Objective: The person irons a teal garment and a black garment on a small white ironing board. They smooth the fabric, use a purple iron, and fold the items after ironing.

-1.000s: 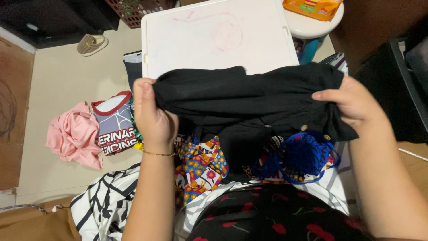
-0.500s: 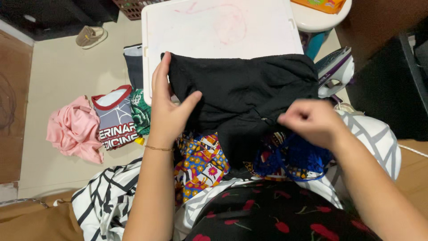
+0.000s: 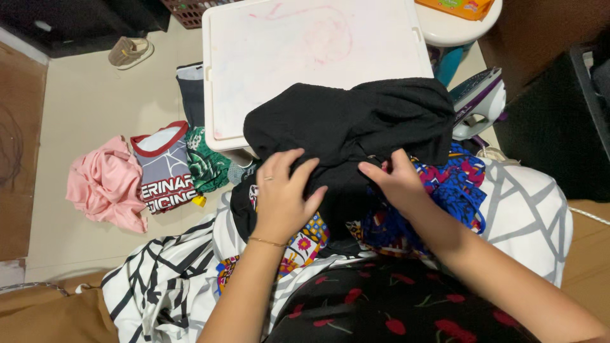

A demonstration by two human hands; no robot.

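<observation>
Presently I note the crumpled black cloth garment (image 3: pixel 346 124) lying half on the white plastic surface (image 3: pixel 305 57), long axis crosswise. My left hand (image 3: pixel 284 190) presses flat, unclenched; my right hand (image 3: pixel 397 181) pinches its near hem, equally close.

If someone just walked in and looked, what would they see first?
Probably the black garment bunched in the middle, half on the white table, with the left hand and right hand resting on it. Next, the pink cloth lying on the floor at the left.
</observation>
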